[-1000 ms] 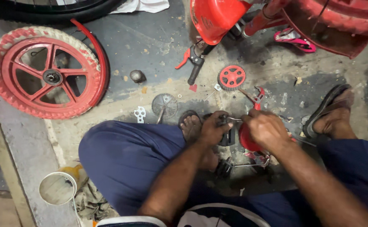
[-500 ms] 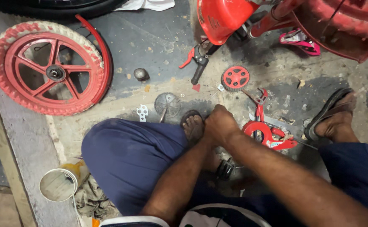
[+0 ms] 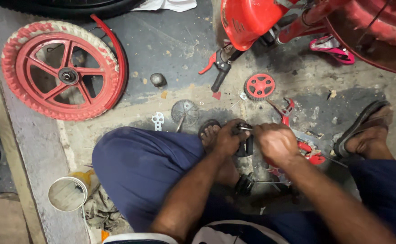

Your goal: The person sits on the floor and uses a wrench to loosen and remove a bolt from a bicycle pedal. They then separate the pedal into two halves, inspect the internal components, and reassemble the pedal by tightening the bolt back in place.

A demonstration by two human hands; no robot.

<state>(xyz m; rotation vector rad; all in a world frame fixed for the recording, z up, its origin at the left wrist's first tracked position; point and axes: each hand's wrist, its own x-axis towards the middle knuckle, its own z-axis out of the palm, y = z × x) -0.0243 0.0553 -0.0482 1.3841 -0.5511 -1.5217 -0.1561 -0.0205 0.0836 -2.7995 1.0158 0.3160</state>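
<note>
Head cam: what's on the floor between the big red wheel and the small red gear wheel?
Head view: between the big red wheel and small red gear wheel lie a round metal knob and a black-gripped brake lever.

The grey concrete floor (image 3: pixel 175 40) is dirty. A big red wheel (image 3: pixel 62 72) lies flat on it. Right of the wheel lie a small metal knob (image 3: pixel 157 79), a round metal disc (image 3: pixel 185 111) and a little red gear wheel (image 3: pixel 259 86). Below the wheel stands a tin can (image 3: pixel 67 193).
</note>
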